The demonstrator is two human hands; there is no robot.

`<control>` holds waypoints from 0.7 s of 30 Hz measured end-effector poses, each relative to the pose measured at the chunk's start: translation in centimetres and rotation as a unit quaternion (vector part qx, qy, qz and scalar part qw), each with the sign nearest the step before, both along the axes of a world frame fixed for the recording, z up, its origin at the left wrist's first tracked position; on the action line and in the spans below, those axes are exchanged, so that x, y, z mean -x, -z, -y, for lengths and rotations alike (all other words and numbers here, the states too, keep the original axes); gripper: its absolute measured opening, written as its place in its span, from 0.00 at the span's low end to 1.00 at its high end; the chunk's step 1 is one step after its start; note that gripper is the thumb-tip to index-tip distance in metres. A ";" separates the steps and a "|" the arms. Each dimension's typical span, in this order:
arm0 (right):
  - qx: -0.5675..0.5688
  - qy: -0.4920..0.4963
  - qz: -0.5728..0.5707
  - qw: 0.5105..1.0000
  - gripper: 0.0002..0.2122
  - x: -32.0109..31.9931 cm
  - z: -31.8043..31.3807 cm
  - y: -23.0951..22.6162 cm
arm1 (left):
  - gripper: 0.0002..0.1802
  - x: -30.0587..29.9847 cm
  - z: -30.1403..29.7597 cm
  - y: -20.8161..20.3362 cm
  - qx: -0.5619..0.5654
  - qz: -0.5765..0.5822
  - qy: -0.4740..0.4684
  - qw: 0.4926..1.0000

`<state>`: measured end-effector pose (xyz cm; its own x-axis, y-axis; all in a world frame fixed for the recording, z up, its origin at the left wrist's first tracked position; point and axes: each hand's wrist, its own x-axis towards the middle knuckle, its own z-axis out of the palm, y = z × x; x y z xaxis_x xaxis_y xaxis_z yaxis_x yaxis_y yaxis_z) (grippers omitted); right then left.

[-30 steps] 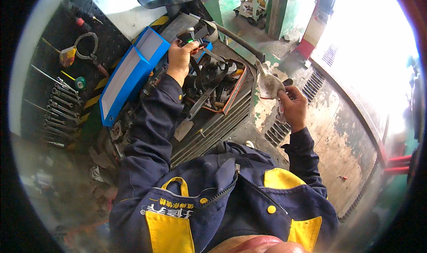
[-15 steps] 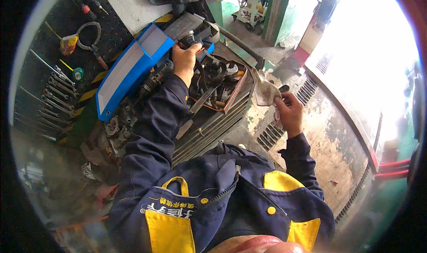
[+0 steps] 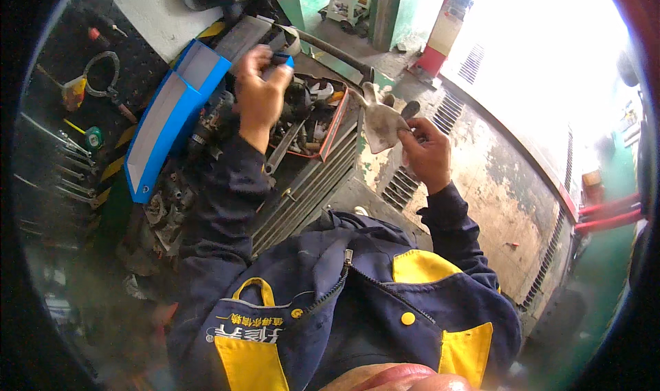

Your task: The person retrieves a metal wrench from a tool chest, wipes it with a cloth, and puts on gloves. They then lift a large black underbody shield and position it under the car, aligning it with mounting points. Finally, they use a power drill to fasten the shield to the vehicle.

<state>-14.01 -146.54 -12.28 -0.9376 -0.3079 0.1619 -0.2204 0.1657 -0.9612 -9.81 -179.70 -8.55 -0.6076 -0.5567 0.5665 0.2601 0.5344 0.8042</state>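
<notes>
The person's right hand (image 3: 430, 155) was closed in a pinch, thumb and fingertips pressed together on the right-hand edge of a pale, grimy glove (image 3: 383, 124). The glove hung in the air beside the bench (image 3: 323, 69), over the floor (image 3: 495, 212), with its flat body spread to the left of that grip. Its long axis ran away from the wearer, leaning slightly left: the narrow finger ends pointed outward, and the broad end sat nearer the wearer's body. A dark rounded piece (image 3: 410, 109) showed just past the fingertips; from where I stood I could not tell whether it was part of the glove.

The left hand (image 3: 260, 105) was raised over the bench, blurred, its thumb parted from the bent fingers with a moderate gap between them. A small blue box (image 3: 283, 60) lay right by the thumb, though I could not make out whether the two touched. Nearer the wearer, a red-edged tray (image 3: 335, 126) sat on the bench, crowded with metal tools, and a long steel tool (image 3: 283, 150) slanted over its left side. To the left of the hand stood a long blue-and-grey case (image 3: 172, 109), set at a slant.
</notes>
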 end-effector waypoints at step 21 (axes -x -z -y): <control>0.118 0.189 0.148 0.964 0.14 -13.9 -10.1 4.0 | 0.18 -9.9 -25.7 13.5 -0.390 0.185 0.394 0.811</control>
<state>-0.15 -136.48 -16.27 -0.9915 0.0772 -0.1052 0.1016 -0.0497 -0.9936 0.12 -154.04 -22.09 -0.9972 -0.0135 -0.0736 -0.0625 -0.3902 0.9186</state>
